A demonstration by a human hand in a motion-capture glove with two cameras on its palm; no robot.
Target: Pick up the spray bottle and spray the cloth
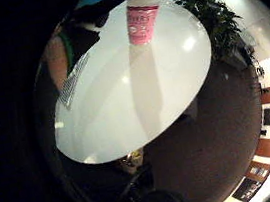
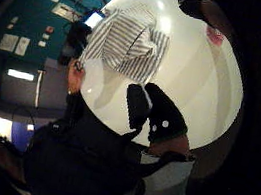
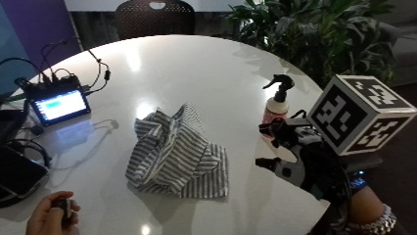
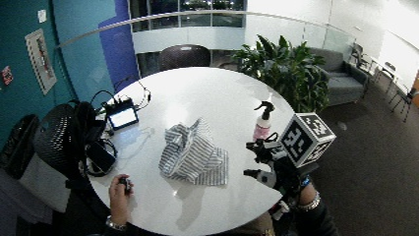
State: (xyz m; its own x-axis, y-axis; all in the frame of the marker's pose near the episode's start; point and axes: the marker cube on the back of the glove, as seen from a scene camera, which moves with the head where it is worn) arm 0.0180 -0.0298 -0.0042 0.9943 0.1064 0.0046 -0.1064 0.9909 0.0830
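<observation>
On the round white counter (image 3: pixel 196 63) the crumpled grey-striped cloth (image 3: pixel 177 152) lies in the middle. The pink spray bottle with black trigger (image 3: pixel 277 104) stands upright near the edge, just beyond the black-gloved right hand (image 3: pixel 312 164), untouched. Whether its fingers are apart cannot be told.

My right hand (image 3: pixel 312 169) wears a black glove fitted with black straps and small white plastic parts, two pale round dots showing on it in the thumb side palm view. A silvery beaded bracelet (image 3: pixel 373 223) circles that wrist. My other hand (image 3: pixel 51 215) is bare, with a band at its wrist in the wide outside view
</observation>
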